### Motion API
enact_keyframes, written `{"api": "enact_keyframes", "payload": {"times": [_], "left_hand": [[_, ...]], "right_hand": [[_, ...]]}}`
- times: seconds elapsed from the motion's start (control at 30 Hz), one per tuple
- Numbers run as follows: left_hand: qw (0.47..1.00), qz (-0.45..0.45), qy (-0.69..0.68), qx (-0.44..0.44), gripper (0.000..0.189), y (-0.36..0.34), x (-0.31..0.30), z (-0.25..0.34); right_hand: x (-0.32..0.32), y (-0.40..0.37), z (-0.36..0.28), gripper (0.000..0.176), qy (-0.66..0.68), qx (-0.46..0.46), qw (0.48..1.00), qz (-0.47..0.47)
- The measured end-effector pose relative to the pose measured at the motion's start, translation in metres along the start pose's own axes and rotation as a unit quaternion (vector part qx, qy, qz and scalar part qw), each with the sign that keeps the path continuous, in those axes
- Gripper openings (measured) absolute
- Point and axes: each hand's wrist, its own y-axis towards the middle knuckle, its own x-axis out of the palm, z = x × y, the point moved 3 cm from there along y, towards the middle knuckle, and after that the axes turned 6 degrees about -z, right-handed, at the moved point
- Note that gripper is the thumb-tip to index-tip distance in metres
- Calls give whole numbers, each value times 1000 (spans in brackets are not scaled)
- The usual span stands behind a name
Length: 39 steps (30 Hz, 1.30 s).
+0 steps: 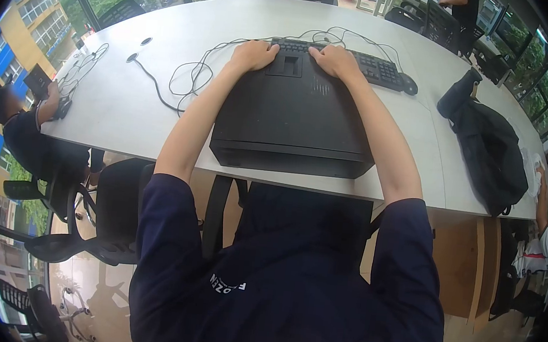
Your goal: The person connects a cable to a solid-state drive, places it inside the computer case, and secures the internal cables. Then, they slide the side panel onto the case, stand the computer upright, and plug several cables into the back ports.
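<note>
A black computer case (293,113) lies flat on the white table, its near edge close to the table's front edge. On its far left corner rests my left hand (255,56), with the fingers bent over the far edge and the thumb on top. My right hand (336,61) holds the far right part of the same edge in a like way. Both hands' fingertips are partly hidden behind the case. Just beyond it lies a black keyboard (379,70), partly covered by the case and my right hand, with a black mouse (408,84) at its right end.
Thin cables (194,74) lie looped on the table (168,39) left of the case. A black backpack (490,149) lies at the right. One person (29,114) sits at the far left; other people are at the right and back. Black chairs (120,196) stand near the front edge.
</note>
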Motion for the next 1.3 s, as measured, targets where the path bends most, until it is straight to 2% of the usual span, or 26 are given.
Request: {"api": "enact_keyframes", "payload": {"times": [0.27, 0.43, 0.57, 0.77, 0.83, 1.3], "left_hand": [[1000, 4, 1, 9, 60, 4, 2, -3], [997, 13, 54, 45, 60, 14, 13, -10], [997, 4, 70, 34, 60, 11, 9, -5], [1000, -13, 10, 18, 58, 11, 11, -7], [1000, 9, -4, 22, 59, 9, 9, -6], [999, 18, -33, 19, 54, 1, 2, 0]], "right_hand": [[4, 1, 2, 65, -41, -6, 999, 18], [2, -6, 1, 68, 6, 30, 1000, 1], [2, -6, 4, 69, 12, 31, 999, -4], [4, -5, 3, 68, 2, 23, 1000, 4], [1, -8, 1, 67, 3, 24, 1000, 6], [5, -3, 2, 64, -15, 18, 999, 34]]}}
